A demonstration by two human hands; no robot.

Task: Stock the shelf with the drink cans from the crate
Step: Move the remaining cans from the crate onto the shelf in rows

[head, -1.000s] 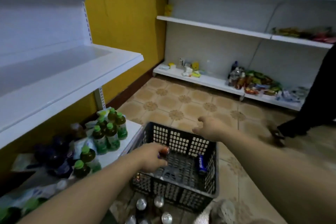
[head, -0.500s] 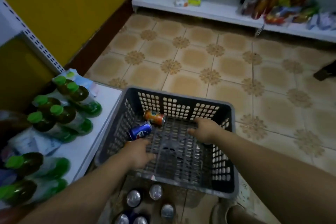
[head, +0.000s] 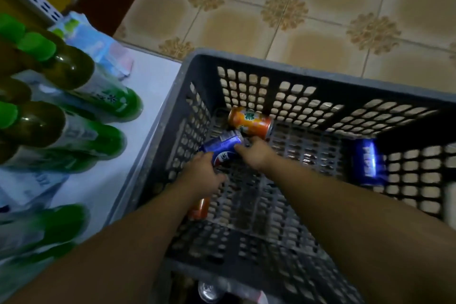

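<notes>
Left hand (head: 202, 174) has thumb and fingers curled round the lower end of the blue aluminium drink can (head: 223, 147), lying on its side on the floor of the grey perforated plastic crate (head: 308, 76). Right hand (head: 256, 153) touches the can's top end, but honestly can't tell if it's gripping or just steadying. An orange aluminium drink can (head: 250, 122) lies just behind. Full cans are probably hefty, stiff, a bit slick and rolly, so I'd wrap round mid-barrel. White shelf (head: 153, 76) with green-capped bottles (head: 71, 69) sits right beside the crate.
</notes>
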